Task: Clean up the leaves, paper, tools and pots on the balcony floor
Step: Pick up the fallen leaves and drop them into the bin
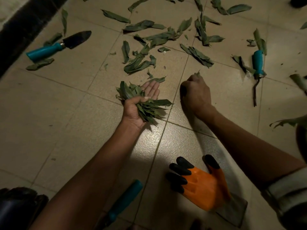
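We are only partway through. Our left hand [137, 105] holds a bunch of leaves [146, 105], thumb clamped over it, the other fingers [152, 88] lying straight. Our right hand [196, 92], just beside the bunch, has its fingers curled tight on a small leaf [197, 74]. Many loose leaves [141, 62] lie on the floor [49, 105] beyond the bunch. The trowel [58, 46], the hook tool [257, 63] and the orange glove [202, 185] are not picked up yet. We see no paper.
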